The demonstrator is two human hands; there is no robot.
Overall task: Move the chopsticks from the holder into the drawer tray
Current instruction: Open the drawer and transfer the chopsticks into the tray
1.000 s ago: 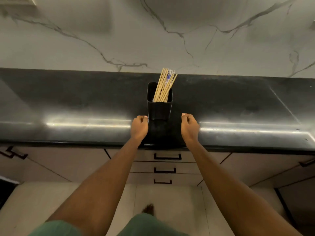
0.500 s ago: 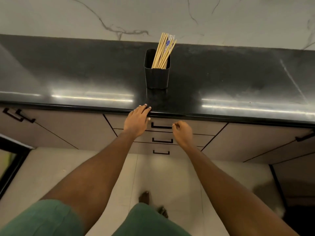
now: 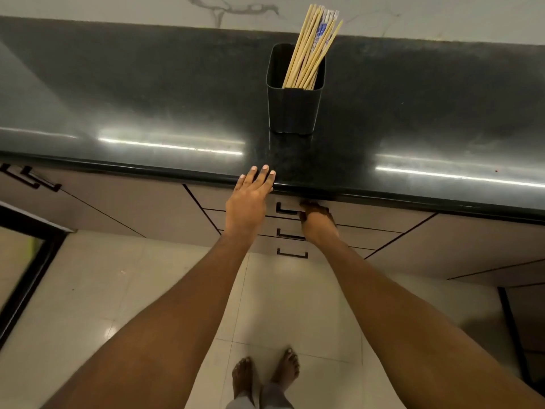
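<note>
Two bare hands meet the front of a black counter (image 3: 147, 93), seen from a head camera looking down. The left hand (image 3: 250, 199) lies flat, its fingers (image 3: 264, 177) straight and pressed together, the tips resting over the counter's rounded front edge. The right hand (image 3: 317, 221) is lower, tucked beneath that edge at the handle (image 3: 284, 211) of the top drawer (image 3: 368, 216). Its fingers are curled, but shadow under the overhang hides whether they close round the handle, and the hand covers the handle's right end.

The chopsticks (image 3: 309, 51), a bundle of pale wooden sticks with a few in white wrappers printed in blue, stand in the holder (image 3: 293, 110). They lean toward its right rear corner, their tops fanned above the rim. The holder, a black square-sided cup, stands upright on the counter, back from the front edge and beyond the left hand's fingertips, slightly to their right.

Three narrow drawers are stacked below the counter, each with a black bar handle, and all three are closed. Wider cabinet fronts flank them on both sides. A white wall (image 3: 118, 7) with grey veining rises behind the counter. Bright strips of light reflect off the polished top to the left and right of the holder. Below, the person's bare feet (image 3: 244, 376) stand on a pale tiled floor (image 3: 88, 290).
</note>
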